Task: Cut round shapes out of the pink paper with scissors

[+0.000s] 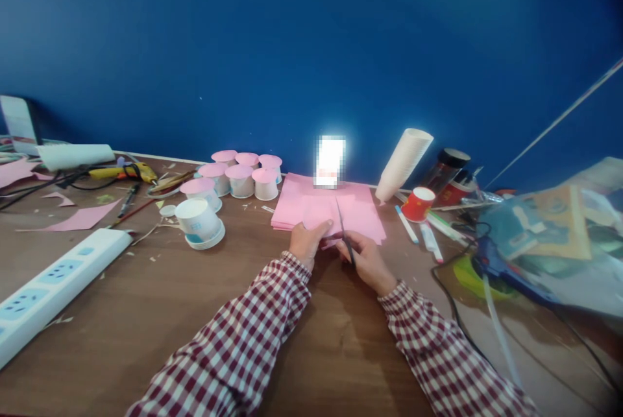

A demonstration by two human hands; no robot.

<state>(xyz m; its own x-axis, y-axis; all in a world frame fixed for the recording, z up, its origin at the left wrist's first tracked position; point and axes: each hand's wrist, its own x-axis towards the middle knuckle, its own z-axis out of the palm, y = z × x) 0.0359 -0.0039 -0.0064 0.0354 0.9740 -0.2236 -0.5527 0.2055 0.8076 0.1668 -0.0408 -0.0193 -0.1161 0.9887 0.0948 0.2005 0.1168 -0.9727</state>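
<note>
My right hand (368,260) is closed around a pair of dark-handled scissors (346,242), whose blades point away from me over pink paper. Between thumb and fingers, my left hand (309,242) grips a piece of pink paper (324,211) just left of the blades. Beneath both lies a stack of pink sheets (365,200) against the wall. The lower edge of the held piece blends into the stack, so its outline is hard to make out. Left of the stack stand several paper cups with pink paper tops (239,177).
Nested white cups (403,161) lean on the blue wall by a red cup (418,204) and markers (407,225). A blurred phone-like screen (329,161) is behind the stack. Left lie a power strip (63,281), a yellow glue gun (126,172) and stacked cups (197,219); right, a blue glue gun (511,277).
</note>
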